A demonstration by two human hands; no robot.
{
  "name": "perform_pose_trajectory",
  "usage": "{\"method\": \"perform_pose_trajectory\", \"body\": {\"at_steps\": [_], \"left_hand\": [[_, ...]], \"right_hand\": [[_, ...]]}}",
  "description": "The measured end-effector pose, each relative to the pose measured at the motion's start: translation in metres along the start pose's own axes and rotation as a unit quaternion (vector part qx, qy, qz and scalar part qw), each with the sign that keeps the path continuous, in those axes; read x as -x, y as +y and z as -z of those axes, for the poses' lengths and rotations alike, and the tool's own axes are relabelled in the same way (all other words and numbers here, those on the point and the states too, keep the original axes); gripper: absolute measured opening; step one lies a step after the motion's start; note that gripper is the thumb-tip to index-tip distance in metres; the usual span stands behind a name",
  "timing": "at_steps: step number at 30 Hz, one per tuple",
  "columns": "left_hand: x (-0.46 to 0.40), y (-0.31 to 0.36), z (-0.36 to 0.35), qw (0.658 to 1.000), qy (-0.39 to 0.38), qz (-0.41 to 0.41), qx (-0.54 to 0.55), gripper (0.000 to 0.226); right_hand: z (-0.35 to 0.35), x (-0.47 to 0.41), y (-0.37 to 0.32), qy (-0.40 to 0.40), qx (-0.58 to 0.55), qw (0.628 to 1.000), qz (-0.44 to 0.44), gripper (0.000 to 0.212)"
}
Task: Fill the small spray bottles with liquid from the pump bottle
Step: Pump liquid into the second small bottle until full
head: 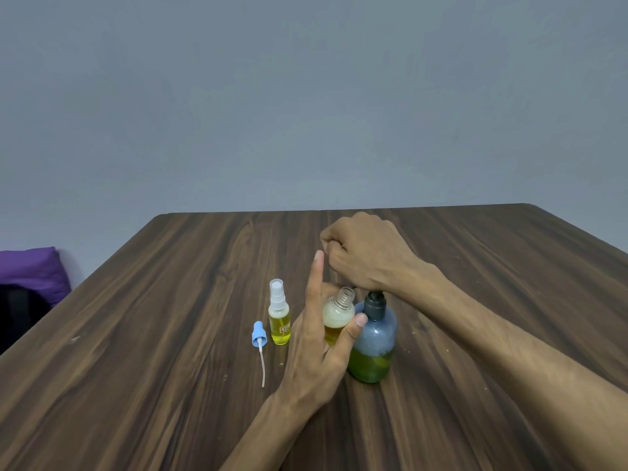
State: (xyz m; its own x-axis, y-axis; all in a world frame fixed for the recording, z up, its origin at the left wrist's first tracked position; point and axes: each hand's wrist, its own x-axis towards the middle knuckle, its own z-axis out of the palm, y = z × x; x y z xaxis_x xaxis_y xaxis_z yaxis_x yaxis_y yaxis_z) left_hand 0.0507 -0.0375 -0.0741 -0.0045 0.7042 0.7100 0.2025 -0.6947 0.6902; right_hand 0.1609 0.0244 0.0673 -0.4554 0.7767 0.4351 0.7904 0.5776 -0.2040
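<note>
Uncapped spray bottle (334, 321) (tilted) pinched in left hand (316, 341), beneath right hand (365, 256) fisted over pump bottle (373, 338).

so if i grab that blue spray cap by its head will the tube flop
Probably a little. The blue spray cap lies flat on the table, and its thin tube already curves slightly, so it looks bendy. It seems very light, likely to skid if nudged.

- The left hand (317, 345) is bare, with no ring or glove.
- The right hand (368, 253) is bare too.
- Both forearms, at the lower right of the frame, have no sleeves.
</note>
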Motion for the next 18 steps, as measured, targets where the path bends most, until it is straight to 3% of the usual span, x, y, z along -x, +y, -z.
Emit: {"method": "perform_pose_trajectory", "body": {"at_steps": [5, 9, 14, 18], "left_hand": [[-0.0028, 0.0022, -0.0005, 0.999, -0.002, -0.006, 0.033, 0.096], [0.0007, 0.0007, -0.0007, 1.0, 0.006, -0.013, -0.008, 0.093], [-0.0033, 0.0038, 0.0003, 1.0, -0.008, 0.002, 0.019, 0.094], [0.0004, 0.0001, 0.0004, 1.0, 0.0, 0.001, -0.013, 0.093]], "right_hand": [[-0.007, 0.0049, -0.0036, -0.054, 0.018, 0.998, -0.022, 0.03], [0.0011, -0.0012, -0.0033, -0.002, 0.009, 1.0, 0.005, 0.028], [-0.0035, 0.0062, -0.0041, -0.052, 0.017, 0.998, -0.022, 0.028], [0.0009, 0.0017, -0.0021, -0.009, 0.006, 1.0, 0.001, 0.03]]}}
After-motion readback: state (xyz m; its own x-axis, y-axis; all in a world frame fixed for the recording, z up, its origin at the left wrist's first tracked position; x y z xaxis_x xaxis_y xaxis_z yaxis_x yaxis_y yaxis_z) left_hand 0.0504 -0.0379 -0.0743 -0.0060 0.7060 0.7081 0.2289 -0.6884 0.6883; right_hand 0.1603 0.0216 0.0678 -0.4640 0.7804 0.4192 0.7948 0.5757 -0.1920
